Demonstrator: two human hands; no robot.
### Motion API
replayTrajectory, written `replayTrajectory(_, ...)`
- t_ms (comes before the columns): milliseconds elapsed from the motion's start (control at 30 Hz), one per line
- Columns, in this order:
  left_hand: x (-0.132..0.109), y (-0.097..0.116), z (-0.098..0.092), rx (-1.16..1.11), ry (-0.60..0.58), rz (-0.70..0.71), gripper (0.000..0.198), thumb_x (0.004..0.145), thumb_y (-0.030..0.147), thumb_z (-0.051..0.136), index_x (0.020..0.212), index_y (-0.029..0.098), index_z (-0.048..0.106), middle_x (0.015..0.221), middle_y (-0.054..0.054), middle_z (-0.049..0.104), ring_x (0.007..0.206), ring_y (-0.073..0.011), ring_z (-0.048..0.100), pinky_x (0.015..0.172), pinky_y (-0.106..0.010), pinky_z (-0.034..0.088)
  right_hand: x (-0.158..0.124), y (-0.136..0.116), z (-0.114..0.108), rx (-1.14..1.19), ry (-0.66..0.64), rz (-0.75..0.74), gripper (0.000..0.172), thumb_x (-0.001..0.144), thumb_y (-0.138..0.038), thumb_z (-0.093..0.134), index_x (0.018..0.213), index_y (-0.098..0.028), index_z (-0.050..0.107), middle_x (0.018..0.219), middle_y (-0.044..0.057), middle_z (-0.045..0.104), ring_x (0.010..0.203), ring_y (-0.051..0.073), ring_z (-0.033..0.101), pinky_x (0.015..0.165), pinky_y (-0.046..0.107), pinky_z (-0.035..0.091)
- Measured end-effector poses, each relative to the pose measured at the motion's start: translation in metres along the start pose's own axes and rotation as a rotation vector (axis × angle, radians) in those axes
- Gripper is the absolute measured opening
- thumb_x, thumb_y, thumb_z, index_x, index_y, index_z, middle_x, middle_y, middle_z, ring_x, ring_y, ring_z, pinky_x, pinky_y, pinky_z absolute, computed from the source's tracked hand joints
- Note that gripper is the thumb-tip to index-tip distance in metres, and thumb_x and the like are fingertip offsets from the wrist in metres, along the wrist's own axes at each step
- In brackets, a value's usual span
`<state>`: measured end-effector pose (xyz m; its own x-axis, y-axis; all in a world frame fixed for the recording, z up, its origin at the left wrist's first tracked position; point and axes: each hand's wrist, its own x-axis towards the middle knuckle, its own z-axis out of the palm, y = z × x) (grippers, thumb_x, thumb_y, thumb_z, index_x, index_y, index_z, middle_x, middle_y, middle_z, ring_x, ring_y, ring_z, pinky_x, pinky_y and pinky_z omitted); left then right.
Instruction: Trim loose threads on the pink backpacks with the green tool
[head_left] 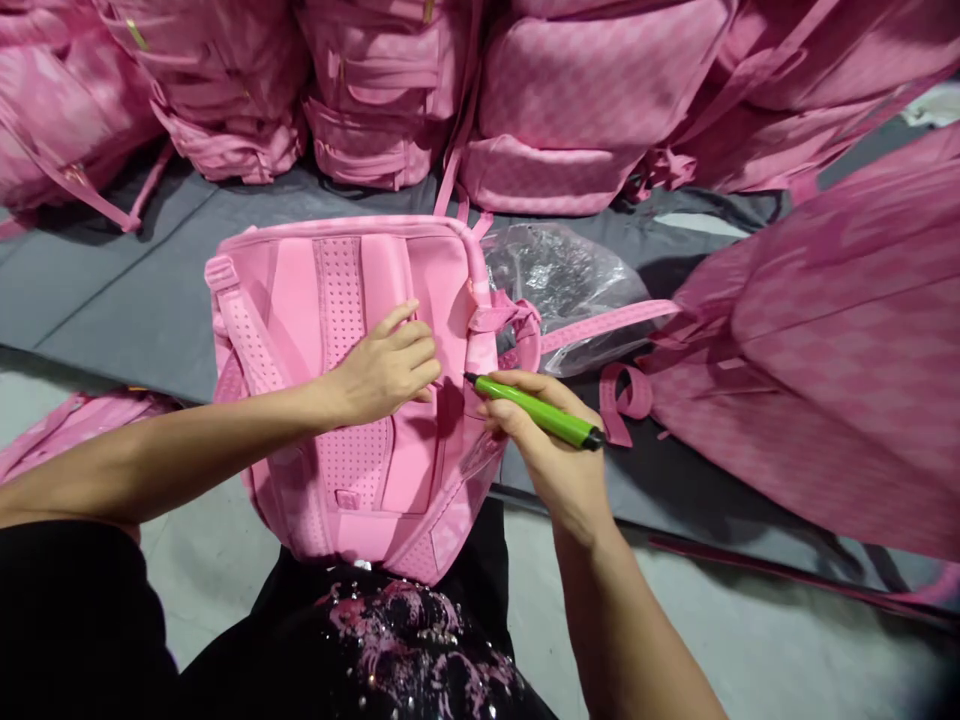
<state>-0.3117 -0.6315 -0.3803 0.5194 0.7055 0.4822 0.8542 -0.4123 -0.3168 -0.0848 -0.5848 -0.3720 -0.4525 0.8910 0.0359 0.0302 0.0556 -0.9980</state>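
Note:
A pink backpack (300, 265) lies with its padded back panel and perforated shoulder straps facing up, its near end close to my lap. My left hand (386, 370) rests on the middle of that panel, fingers bent around the edge of a padded strip and the index finger stretched further forward. In my right hand (559, 450) is a green marker pen (536, 408) with black ends, pinched between thumb and fingers. Its thin dark tip points left, at the backpack's right side edge; whether it touches the fabric I cannot tell.
Several pink backpacks (585, 90) stand along the back of the grey-covered table (112, 290). A large pink checked bag (840, 350) takes up the right side. Clear plastic wrapping (562, 270) lies beyond my right hand, with a loose pink strap (611, 328) over it.

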Motion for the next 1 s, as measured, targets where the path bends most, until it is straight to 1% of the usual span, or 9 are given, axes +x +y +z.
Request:
replayTrajectory(67,-0.001,0.002,0.001,-0.001,0.037,0.004,0.029,0.097,0.043,0.058,0.081,0.018,0.062,0.083,-0.003,0.064,0.093,-0.0206,0.056,0.111,-0.048,0.046,0.000,0.010,0.008,-0.066,0.095,0.011,0.030,0.077,-0.044,0.082,0.092,-0.020,0.072,0.074,0.001,0.072,0.059,0.014,0.066,0.055,0.027,0.054)
replayTrajectory(133,-0.001,0.003,0.002,-0.007,0.047,0.001,0.028,0.096,0.042,0.059,0.080,0.019,0.061,0.082,-0.002,0.063,0.092,-0.0200,0.056,0.110,-0.047,0.047,0.000,0.015,0.015,-0.097,0.132,0.005,0.026,0.081,-0.042,0.078,0.091,-0.020,0.070,0.070,0.000,0.070,0.055,0.014,0.064,0.051,0.026,0.051)
replayTrajectory(300,0.002,0.003,0.006,-0.011,0.069,-0.015,0.018,0.094,0.026,0.060,0.078,0.020,0.061,0.079,-0.001,0.062,0.092,-0.0189,0.057,0.110,-0.045,0.048,0.002,0.024,0.027,-0.213,0.077,-0.084,0.023,0.085,-0.040,0.074,0.098,-0.021,0.070,0.077,0.001,0.072,0.061,0.015,0.067,0.057,0.029,0.054)
replayTrajectory(433,0.001,0.004,0.012,-0.030,0.075,-0.016,0.017,0.095,0.022,0.056,0.079,0.019,0.060,0.078,-0.001,0.061,0.090,-0.0186,0.056,0.110,-0.045,0.047,0.003,0.030,0.028,-0.258,0.123,-0.088,0.020,0.086,-0.039,0.072,0.094,-0.020,0.069,0.073,0.001,0.071,0.057,0.014,0.065,0.054,0.028,0.054)
replayTrajectory(567,0.001,0.004,0.014,-0.012,0.004,-0.017,0.021,0.099,0.024,0.051,0.082,0.020,0.062,0.080,0.000,0.061,0.092,-0.0188,0.058,0.111,-0.045,0.046,0.002,0.035,0.028,-0.226,0.140,-0.092,0.024,0.085,-0.040,0.072,0.098,-0.020,0.068,0.080,0.003,0.073,0.059,0.016,0.067,0.056,0.030,0.057)
replayTrajectory(700,0.003,0.004,0.011,-0.035,-0.105,-0.022,0.028,0.102,0.030,0.044,0.087,0.020,0.064,0.082,0.000,0.062,0.095,-0.0193,0.060,0.112,-0.046,0.046,0.000,0.039,0.029,-0.243,0.178,-0.080,0.025,0.086,-0.042,0.072,0.097,-0.021,0.067,0.079,0.004,0.072,0.058,0.016,0.067,0.055,0.032,0.057)
replayTrajectory(833,0.005,0.003,0.010,-0.068,-0.182,-0.036,0.030,0.104,0.026,0.039,0.092,0.020,0.066,0.089,-0.001,0.063,0.100,-0.0189,0.059,0.115,-0.046,0.042,0.000,0.040,0.029,-0.274,0.173,-0.088,0.025,0.086,-0.043,0.071,0.096,-0.021,0.067,0.076,0.003,0.071,0.058,0.017,0.066,0.056,0.032,0.057)
replayTrajectory(900,0.004,0.004,0.010,-0.069,-0.182,-0.037,0.030,0.104,0.025,0.038,0.092,0.020,0.066,0.090,-0.001,0.064,0.100,-0.0188,0.059,0.117,-0.046,0.041,0.000,0.039,0.029,-0.274,0.175,-0.093,0.026,0.086,-0.043,0.071,0.097,-0.020,0.067,0.079,0.004,0.072,0.059,0.017,0.067,0.057,0.032,0.058)
replayTrajectory(1000,0.003,0.004,0.013,-0.049,-0.125,-0.031,0.029,0.103,0.023,0.039,0.090,0.020,0.065,0.088,-0.001,0.064,0.097,-0.0191,0.059,0.116,-0.046,0.041,0.003,0.038,0.029,-0.280,0.155,-0.095,0.024,0.086,-0.042,0.072,0.095,-0.021,0.068,0.076,0.003,0.071,0.058,0.016,0.065,0.055,0.031,0.056)
